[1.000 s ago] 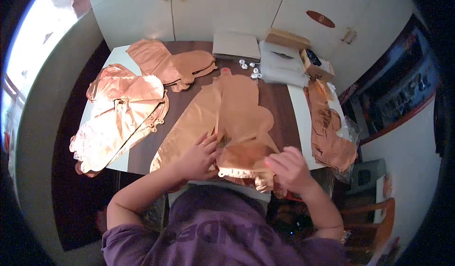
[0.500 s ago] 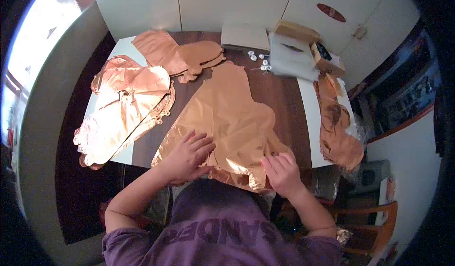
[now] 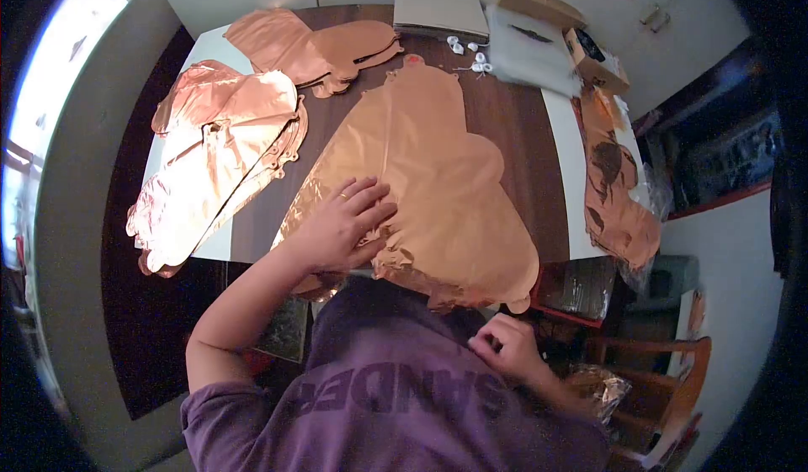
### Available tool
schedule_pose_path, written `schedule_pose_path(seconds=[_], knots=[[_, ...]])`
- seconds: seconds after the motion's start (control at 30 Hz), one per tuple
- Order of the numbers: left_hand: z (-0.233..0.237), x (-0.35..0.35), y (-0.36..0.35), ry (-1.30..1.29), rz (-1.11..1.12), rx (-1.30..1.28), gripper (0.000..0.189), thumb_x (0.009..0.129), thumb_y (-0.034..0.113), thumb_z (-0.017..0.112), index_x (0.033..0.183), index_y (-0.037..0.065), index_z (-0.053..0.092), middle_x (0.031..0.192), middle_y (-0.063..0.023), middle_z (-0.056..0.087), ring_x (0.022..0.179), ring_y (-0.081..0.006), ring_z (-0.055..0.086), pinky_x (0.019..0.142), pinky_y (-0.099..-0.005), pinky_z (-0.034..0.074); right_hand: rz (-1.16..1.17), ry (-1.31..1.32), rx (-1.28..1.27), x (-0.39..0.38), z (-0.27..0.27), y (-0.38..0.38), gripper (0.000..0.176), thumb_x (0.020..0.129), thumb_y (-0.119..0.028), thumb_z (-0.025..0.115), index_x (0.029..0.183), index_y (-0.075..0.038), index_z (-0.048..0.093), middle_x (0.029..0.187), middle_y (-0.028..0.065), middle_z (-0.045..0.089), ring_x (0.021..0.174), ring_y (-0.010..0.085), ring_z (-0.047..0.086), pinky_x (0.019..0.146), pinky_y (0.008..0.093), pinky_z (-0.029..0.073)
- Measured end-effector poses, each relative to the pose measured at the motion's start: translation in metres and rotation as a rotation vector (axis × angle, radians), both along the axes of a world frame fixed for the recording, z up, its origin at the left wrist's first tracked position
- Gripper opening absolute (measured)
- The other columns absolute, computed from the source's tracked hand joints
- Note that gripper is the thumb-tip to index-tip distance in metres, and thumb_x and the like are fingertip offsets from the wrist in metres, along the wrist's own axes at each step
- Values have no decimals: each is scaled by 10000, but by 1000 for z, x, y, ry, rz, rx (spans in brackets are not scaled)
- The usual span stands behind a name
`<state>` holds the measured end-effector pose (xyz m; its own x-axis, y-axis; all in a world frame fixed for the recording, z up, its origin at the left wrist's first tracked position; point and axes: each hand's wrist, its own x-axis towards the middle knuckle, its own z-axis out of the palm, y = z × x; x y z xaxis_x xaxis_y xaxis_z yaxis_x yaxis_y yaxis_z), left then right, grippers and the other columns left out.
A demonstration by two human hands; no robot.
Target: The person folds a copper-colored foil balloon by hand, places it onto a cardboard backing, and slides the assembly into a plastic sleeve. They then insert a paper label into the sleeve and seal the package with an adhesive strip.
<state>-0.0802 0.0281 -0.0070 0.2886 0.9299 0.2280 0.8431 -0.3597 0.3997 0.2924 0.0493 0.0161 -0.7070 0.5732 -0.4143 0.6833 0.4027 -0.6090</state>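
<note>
A large flat rose-gold foil balloon point(image 3: 446, 186) with a wavy outline lies on the dark brown tabletop, its near edge crinkled and hanging over the table's front. My left hand point(image 3: 349, 220) rests on the left near part of this foil, fingers spread. Off the table, beside the purple shirt, my right hand point(image 3: 509, 343) is curled closed just below the balloon's near right corner, apart from it. No object shows in its fingers.
On the left lie two stacks of similar foil, a shiny one point(image 3: 223, 152) and one behind it point(image 3: 311, 47). White ribbon rolls point(image 3: 480, 64) sit at the back. Printed foil point(image 3: 619, 177) lies along the right edge, near an open cardboard box point(image 3: 596, 60). A wooden chair point(image 3: 673, 379) stands lower right.
My right hand has let go of the balloon's near right edge and drawn back toward my body. That edge now lies spread out flatter. My left hand stays on the foil.
</note>
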Motion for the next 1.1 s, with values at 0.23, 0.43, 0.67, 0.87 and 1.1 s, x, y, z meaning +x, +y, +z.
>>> schedule_pose_path(seconds=[0.23, 0.43, 0.67, 0.87, 1.1], knots=[[7, -10, -15, -202, 36, -40, 571, 781, 309, 703, 1265, 48, 550, 1342, -178, 513, 1307, -387, 435, 1101, -541, 324, -1081, 702, -1058, -30, -91, -14, 306, 1020, -336, 489, 1168, -86, 586, 1053, 40, 668, 888, 174, 650, 748, 324, 512], [-2, -35, -20, 92, 212, -15, 633, 823, 346, 673, 1361, 63, 497, 1429, -177, 459, 1368, -383, 375, 1126, -549, 279, -986, 776, -534, -46, -49, 7, 261, 948, -153, 600, 1168, -16, 568, 1041, 58, 638, 881, 182, 637, 842, 316, 508], [-14, -18, 44, 74, 197, 51, 651, 859, 375, 630, 1393, 49, 452, 1444, -188, 439, 1378, -395, 354, 1140, -545, 250, -988, 978, -398, -40, -37, 75, 308, 903, -112, 653, 1183, -21, 562, 1034, 48, 632, 873, 171, 635, 766, 322, 529], [-14, -20, 53, 73, 203, 94, 666, 849, 385, 647, 1391, 48, 456, 1435, -193, 443, 1374, -392, 359, 1143, -541, 246, -1097, 965, -501, -43, -50, 88, 233, 915, -141, 662, 1126, -74, 588, 971, 49, 642, 754, 184, 674, 609, 335, 565], [-12, -21, 51, 2, 175, 161, 596, 848, 329, 661, 1332, 19, 503, 1365, -209, 496, 1312, -382, 428, 1106, -516, 308, -1082, 871, -541, -58, -20, 62, 335, 923, -167, 654, 1233, -126, 533, 984, 15, 623, 749, 136, 623, 588, 288, 529]])
